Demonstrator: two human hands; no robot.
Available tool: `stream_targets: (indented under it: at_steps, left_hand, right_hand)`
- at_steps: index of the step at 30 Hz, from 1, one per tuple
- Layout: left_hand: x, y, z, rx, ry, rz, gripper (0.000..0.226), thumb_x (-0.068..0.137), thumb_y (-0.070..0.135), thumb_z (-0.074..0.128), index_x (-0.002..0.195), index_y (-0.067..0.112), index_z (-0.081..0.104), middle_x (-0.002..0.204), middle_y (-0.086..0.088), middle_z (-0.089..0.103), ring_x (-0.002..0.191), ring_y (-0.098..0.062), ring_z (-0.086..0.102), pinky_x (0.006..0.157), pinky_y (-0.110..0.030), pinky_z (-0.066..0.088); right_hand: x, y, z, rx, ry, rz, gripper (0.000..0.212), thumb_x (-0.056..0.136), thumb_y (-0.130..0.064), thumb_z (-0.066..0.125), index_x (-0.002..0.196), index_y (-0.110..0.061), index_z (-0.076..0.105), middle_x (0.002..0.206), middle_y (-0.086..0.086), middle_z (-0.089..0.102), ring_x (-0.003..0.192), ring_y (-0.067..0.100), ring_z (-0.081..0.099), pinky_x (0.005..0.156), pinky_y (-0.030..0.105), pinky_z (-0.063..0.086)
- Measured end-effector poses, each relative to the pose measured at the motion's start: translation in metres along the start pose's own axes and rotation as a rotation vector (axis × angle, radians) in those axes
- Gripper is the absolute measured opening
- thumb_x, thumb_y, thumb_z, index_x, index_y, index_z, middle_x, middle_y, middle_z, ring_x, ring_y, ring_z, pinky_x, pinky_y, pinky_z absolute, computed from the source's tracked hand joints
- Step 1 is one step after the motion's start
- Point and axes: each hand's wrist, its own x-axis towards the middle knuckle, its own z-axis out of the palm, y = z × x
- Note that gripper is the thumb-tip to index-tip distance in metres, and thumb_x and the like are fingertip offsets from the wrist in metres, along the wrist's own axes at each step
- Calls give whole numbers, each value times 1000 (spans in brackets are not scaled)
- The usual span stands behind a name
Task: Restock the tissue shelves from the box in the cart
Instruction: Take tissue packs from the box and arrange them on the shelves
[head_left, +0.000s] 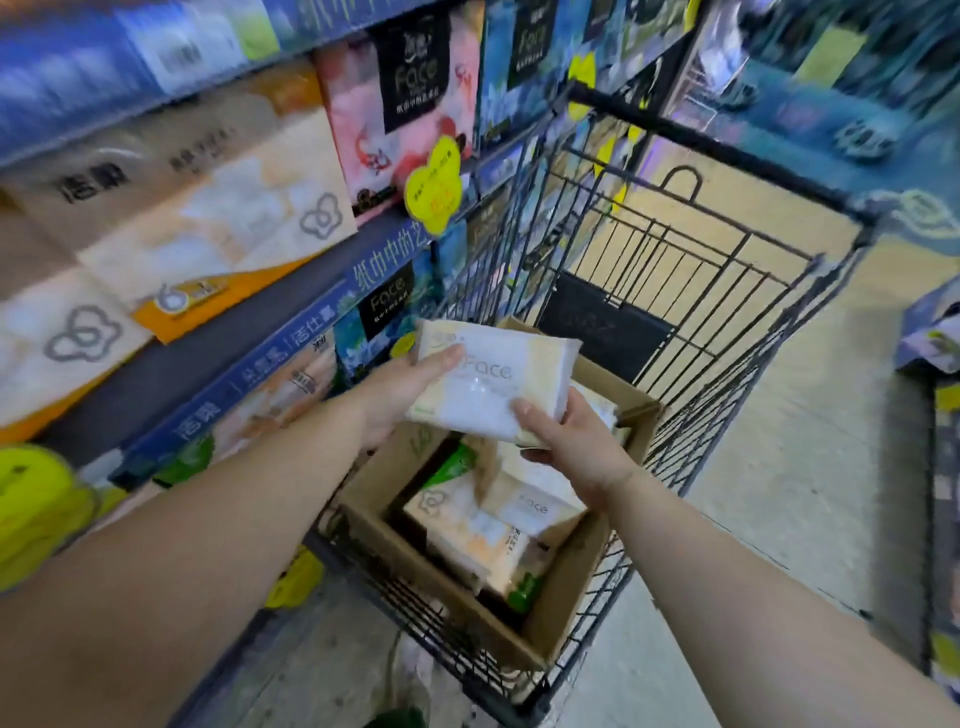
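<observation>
Head view: stocked tissue shelves (218, 249) are crowding the left, leaving tight gaps. Left hand (402, 387) and right hand (571, 441) are both clamping a soft cream-and-white plastic tissue pack (493, 379) above the open brown cardboard box (561, 623) sitting in the black wire cart (727, 291). Slick wrap could be slipping during handover; the cart rim is hemming in the swing, while the floor rightward is offering room.
</observation>
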Motion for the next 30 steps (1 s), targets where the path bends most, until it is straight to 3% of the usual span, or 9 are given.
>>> stream_targets:
  at_steps: [3,6,10,14,17,21,24,26,30]
  left_hand:
    - [-47,20,-1,0,-6,100,30,91,32,59,119,20,60,110,0,69,95,-18,65,89,-34,49]
    - [-105,29,-5,92,177,256,28,89,26,66,115,20,59,106,4,67,88,-13,63,81,-29,50]
    - [-205,11,-18,106,419,390,54,76,51,71,118,20,60,115,1,67,97,-19,65,78,-35,55]
    - [-290,-16,-33,99,668,416,64,87,69,42,123,18,55,112,4,60,99,-22,58,78,-25,51]
    - [-354,-37,-50,7,870,351,75,88,73,26,135,18,49,127,2,53,117,-25,50,92,-34,37]
    - [-441,-72,-72,-28,1024,436,64,90,70,27,112,18,57,103,5,62,92,-12,56,80,-30,40]
    - [-511,-97,-98,-5,1195,493,67,91,66,33,122,12,58,109,5,56,102,-15,55,84,-27,37]
    - [-560,-116,-119,-62,1265,514,57,96,54,37,128,11,54,113,8,50,107,-9,46,89,-21,30]
    - [-681,-170,-176,-115,1372,529,48,90,62,43,106,20,58,103,14,60,99,-8,54,83,-22,42]
  right_hand:
    - [-25,-33,9,-18,-4,-68,38,90,-38,62,124,-24,50,114,0,66,94,19,65,78,33,55]
    - [-53,-64,30,-49,-57,-159,40,91,-44,57,126,-25,53,116,3,66,94,21,64,80,37,54]
    - [-111,-88,82,-65,-149,-300,38,93,-56,45,113,-27,59,105,4,69,89,24,67,67,34,53]
    - [-165,-86,135,-71,-175,-357,48,94,-61,36,112,-22,58,107,8,68,87,23,66,64,34,55]
    - [-208,-83,182,-90,-254,-372,74,82,-77,38,125,-20,56,116,7,67,99,26,66,86,47,55]
    - [-258,-84,252,-119,-386,-421,64,91,-68,30,127,-21,55,116,6,66,98,24,66,75,38,54]
    - [-301,-80,313,-135,-478,-463,64,90,-69,32,125,-21,56,115,7,67,95,22,66,78,39,57]
    - [-333,-80,361,-139,-547,-518,49,97,-55,31,112,-17,59,101,10,70,78,20,66,64,31,57]
    - [-414,-69,478,-140,-716,-587,35,99,-48,31,104,-25,58,95,-2,69,77,14,67,57,26,56]
